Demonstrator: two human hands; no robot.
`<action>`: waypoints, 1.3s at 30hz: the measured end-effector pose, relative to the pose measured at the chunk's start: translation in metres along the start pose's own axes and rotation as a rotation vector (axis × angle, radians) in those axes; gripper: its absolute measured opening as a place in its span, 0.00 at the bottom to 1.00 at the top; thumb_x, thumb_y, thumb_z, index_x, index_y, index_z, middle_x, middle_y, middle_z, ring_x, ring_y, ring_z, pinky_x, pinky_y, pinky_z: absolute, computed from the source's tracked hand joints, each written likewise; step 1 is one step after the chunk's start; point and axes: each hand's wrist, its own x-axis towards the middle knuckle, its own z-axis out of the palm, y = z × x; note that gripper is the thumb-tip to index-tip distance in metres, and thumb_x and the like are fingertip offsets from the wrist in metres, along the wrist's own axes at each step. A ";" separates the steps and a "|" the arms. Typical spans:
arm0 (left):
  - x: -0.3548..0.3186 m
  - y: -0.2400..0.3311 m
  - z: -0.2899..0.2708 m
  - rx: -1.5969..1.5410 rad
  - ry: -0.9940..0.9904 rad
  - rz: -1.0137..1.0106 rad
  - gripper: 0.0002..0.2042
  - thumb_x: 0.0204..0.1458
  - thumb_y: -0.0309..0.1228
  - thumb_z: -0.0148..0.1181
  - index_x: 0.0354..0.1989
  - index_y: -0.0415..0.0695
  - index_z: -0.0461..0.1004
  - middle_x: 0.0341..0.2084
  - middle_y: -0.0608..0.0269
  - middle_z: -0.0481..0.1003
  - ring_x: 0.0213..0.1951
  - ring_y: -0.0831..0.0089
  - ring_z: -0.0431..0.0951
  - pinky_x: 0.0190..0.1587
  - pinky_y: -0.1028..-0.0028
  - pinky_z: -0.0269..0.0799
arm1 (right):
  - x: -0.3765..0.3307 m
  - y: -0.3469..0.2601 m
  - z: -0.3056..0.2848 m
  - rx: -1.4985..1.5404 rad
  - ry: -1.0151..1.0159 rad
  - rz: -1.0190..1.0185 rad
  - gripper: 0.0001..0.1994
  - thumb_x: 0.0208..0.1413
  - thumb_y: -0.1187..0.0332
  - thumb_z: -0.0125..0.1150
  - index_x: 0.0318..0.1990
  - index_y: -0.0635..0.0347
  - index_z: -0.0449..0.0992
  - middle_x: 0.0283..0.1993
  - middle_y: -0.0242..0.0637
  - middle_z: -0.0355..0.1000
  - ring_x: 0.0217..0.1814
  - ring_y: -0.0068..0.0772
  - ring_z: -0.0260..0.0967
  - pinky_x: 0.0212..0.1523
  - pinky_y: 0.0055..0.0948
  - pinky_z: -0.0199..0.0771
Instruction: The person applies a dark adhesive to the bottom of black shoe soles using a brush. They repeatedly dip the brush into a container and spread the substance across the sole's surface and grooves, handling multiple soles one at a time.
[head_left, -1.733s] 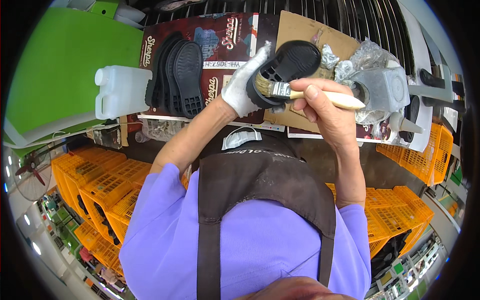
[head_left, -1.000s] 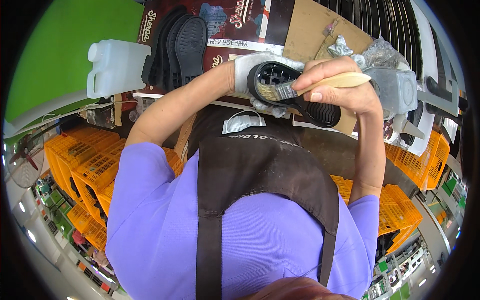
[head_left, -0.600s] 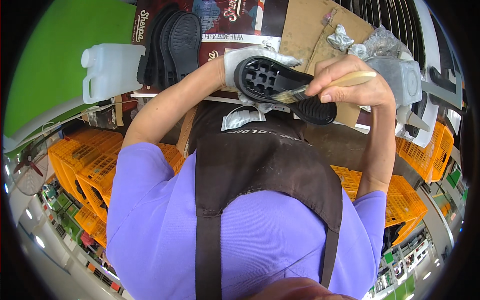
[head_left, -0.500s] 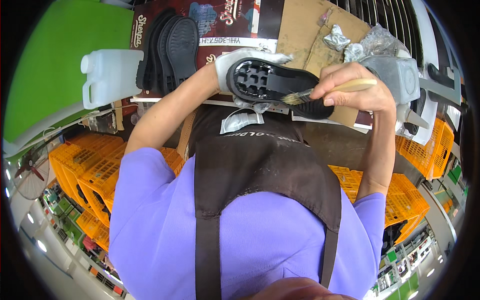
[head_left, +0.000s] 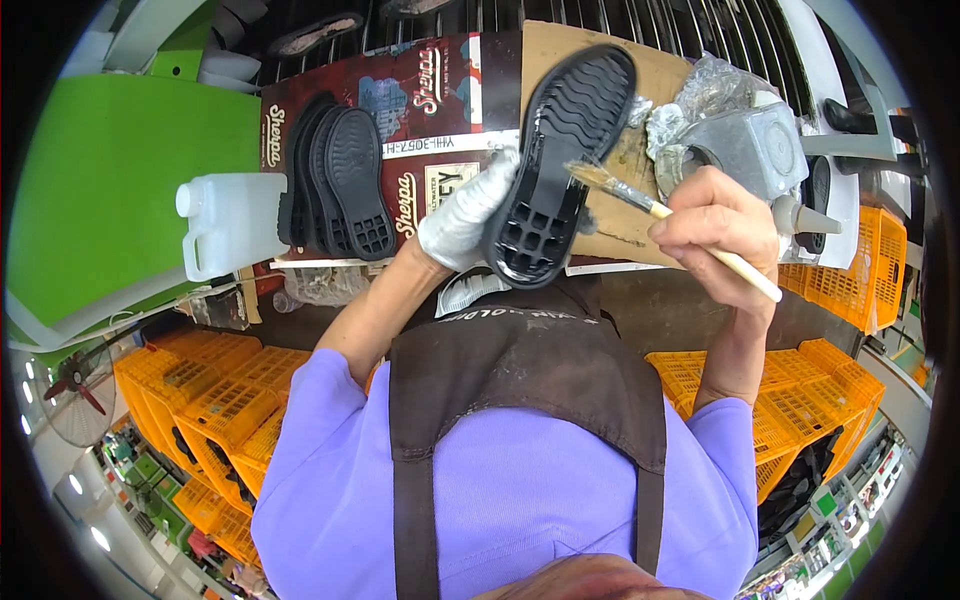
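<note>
A black shoe sole [head_left: 557, 165] stands tilted, its wide end away from me and its heel end with square hollows toward me. My left hand [head_left: 468, 215], in a white glove, grips the sole along its left edge. Wet shine shows around the heel and along the rim. My bare right hand [head_left: 722, 235] is closed round the pale handle of a brush [head_left: 632, 193]. The bristles are at the sole's right edge near its middle; whether they touch cannot be made out. A stack of black soles [head_left: 352, 180] lies on the printed cardboard to the left.
A white plastic jug [head_left: 232, 225] stands left of the stacked soles. At the right are a cut-open translucent container [head_left: 745, 150], crumpled foil [head_left: 668, 128] and a nozzle bottle [head_left: 808, 220]. Brown cardboard [head_left: 625, 220] lies beneath the sole. Orange crates [head_left: 215, 390] stand below the bench.
The sole has turned from lying crosswise to pointing away from me. My left hand has shifted to its left edge, and the brush has swung so its handle end points toward me.
</note>
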 end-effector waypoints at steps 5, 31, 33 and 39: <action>0.012 -0.002 0.002 0.500 -0.002 0.353 0.27 0.53 0.36 0.53 0.59 0.40 0.53 0.53 0.52 0.64 0.49 0.69 0.70 0.49 0.72 0.69 | -0.016 0.004 0.016 0.341 0.431 0.087 0.06 0.48 0.76 0.60 0.33 0.69 0.72 0.26 0.40 0.71 0.25 0.24 0.67 0.24 0.21 0.67; 0.024 -0.040 -0.004 0.779 0.119 0.411 0.07 0.47 0.30 0.59 0.30 0.45 0.67 0.25 0.69 0.67 0.28 0.78 0.67 0.31 0.77 0.65 | 0.014 -0.014 0.113 0.505 0.589 0.309 0.07 0.54 0.73 0.54 0.36 0.69 0.71 0.27 0.43 0.73 0.23 0.23 0.71 0.24 0.17 0.74; 0.025 -0.044 -0.008 0.774 0.103 0.401 0.07 0.47 0.30 0.59 0.29 0.45 0.67 0.24 0.69 0.66 0.28 0.78 0.67 0.31 0.77 0.64 | 0.017 -0.016 0.113 0.519 0.555 0.336 0.07 0.54 0.73 0.55 0.36 0.69 0.71 0.26 0.42 0.73 0.23 0.22 0.71 0.24 0.17 0.74; 0.029 -0.057 -0.017 0.755 0.053 0.377 0.08 0.46 0.30 0.60 0.25 0.47 0.65 0.21 0.72 0.63 0.26 0.80 0.65 0.29 0.78 0.62 | 0.025 -0.018 0.109 0.563 0.432 0.368 0.06 0.53 0.74 0.56 0.35 0.69 0.72 0.26 0.41 0.73 0.23 0.20 0.70 0.25 0.16 0.72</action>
